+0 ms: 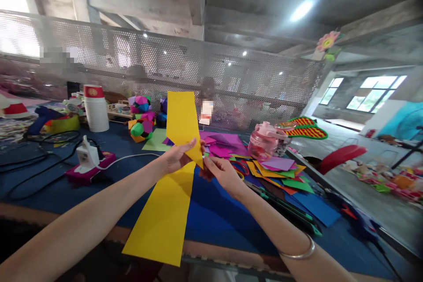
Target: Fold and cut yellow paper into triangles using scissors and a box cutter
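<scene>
A yellow paper strip [181, 114] stands raised over the table, with its lower corner folded to a point. My left hand [176, 157] grips it from the left, thumb on its face. At the folded corner, the fingers of my right hand [220, 172] are pinched on the paper's edge. Below lies a second length of yellow paper [161, 220], reaching past the table's front edge; whether it joins the raised strip is hidden behind my hands. Blue paper [218, 211] is beside it. Scissors [240, 168] with red and yellow handles lie right of my right hand.
Coloured paper pieces [277, 172], a green-and-black cutter [287, 209] and a pink jar [262, 141] are at right, with a glue gun [355, 218]. At left stand a power strip [87, 172] with cables and stacked paper cups [96, 112]. Faceted paper balls [141, 128] sit behind.
</scene>
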### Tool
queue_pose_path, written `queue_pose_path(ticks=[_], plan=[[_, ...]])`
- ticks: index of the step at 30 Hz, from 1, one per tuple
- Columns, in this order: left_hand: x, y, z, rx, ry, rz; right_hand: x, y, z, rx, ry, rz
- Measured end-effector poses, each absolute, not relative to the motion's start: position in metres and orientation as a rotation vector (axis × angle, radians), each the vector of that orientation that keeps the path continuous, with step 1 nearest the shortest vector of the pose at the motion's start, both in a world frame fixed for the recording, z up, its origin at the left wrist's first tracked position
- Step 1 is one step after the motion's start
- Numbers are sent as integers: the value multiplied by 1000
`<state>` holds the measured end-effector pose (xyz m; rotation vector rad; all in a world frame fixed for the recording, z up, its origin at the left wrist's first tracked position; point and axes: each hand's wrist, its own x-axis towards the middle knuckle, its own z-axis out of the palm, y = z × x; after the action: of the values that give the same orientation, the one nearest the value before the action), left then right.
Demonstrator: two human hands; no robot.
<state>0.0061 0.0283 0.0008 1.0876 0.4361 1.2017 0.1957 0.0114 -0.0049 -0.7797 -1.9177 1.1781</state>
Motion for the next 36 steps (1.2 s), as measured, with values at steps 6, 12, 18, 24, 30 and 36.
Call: queue_pose_path(ticks=[6,12,18,24,30,36], plan=[[12,28,-1,999,445,1315,195,8,-11,-861,-2000,843],[20,23,-1,981,438,1328,198,5,-10,-922,-2049,526],[22,24,-6,976,459,1348,200,4,-7,-947,-2125,224],[21,23,-7,1028,472,1340,199,4,-9,-974,-2141,98],[17,22,-7,1128,482,1263,201,5,-11,-985,-2110,153],[19,21,-5,1182,499,1247,201,6,-10,-990,-2070,191]])
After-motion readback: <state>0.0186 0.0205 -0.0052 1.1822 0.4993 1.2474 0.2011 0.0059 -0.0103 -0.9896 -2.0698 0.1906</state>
